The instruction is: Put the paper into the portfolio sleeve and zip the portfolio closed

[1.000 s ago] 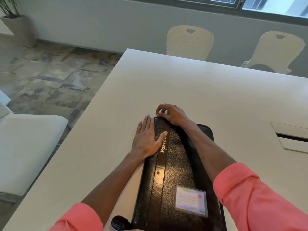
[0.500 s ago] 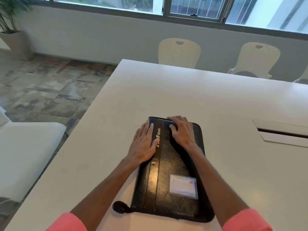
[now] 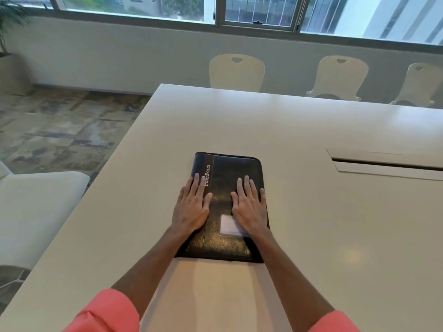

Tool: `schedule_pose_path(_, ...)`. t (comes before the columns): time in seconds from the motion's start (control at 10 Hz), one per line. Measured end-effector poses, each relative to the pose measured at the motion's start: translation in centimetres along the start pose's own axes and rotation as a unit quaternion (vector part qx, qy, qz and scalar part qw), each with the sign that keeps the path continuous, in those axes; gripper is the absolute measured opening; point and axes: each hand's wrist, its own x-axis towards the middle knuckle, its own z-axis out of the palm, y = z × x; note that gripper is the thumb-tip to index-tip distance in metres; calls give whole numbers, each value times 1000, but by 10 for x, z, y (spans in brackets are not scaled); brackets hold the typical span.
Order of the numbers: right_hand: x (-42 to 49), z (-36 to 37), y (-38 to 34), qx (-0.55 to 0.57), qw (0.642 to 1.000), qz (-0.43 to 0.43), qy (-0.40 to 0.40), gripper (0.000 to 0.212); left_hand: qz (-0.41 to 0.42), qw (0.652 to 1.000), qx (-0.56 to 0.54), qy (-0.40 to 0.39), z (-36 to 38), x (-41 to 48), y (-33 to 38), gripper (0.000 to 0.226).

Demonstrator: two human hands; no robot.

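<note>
The black portfolio lies closed and flat on the white table, its short edges at 12 and 6 o'clock, and the word "PortFolio" runs along a darker strip on its left part. The paper I cannot see; the cover hides whatever is inside. The zipper I also cannot make out from here.

My left hand rests palm down at 9 o'clock of the cover, on its left edge, with the fingers stretched out flat and together, gripping nothing; the thumb lies on the leather near the printed word. My right hand lies palm down at 3 o'clock of the cover, fingers also straight and relaxed, not holding anything. The heel of this hand covers partly a pale label on the lower half of the cover.

Both my sleeves are rolled, coral pink. At 12 o'clock, behind the far edge of the table, three cream chairs stand under the windows. At 2 o'clock from the portfolio there is a narrow cable slot in the table top
</note>
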Motion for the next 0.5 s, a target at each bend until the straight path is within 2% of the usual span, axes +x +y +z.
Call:
schedule_pose_path(0.2, -11, -16, -6, 6, 999, -3, -34, 62, -4, 1000, 3, -16, -11, -9, 9, 67)
schedule_pose_path(0.4, -16, -24, -11, 7, 999, 0, -39, 62, 0, 999, 24, -33, -19, -11, 13, 68)
schedule_pose_path(0.5, -15, -27, -12, 21, 1000, 1, -21, 62, 21, 1000, 10, -16, -22, -7, 18, 67)
